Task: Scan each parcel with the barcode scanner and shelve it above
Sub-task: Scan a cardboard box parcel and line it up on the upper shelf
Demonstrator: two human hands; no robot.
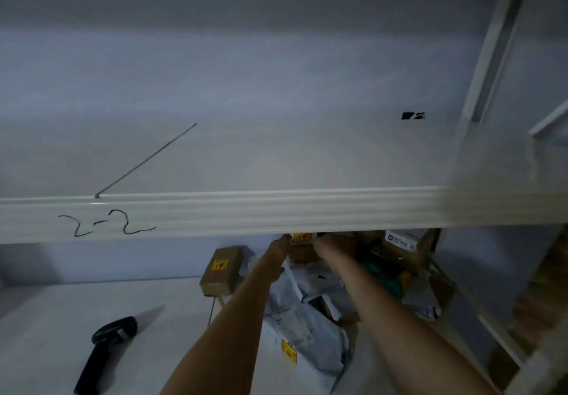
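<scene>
The barcode scanner lies unheld at the left of the bench, its long axis running from the handle at the near edge up to the head, which points away and rightward. Right of it, the left hand and right hand grasp a brown parcel from either side, just under the shelf marked 2-2. I judge this the shelving step: next, lift the box clear of that front lip onto the shelf.

White shelf rail marked "2-2"; grey-blue wall.
</scene>
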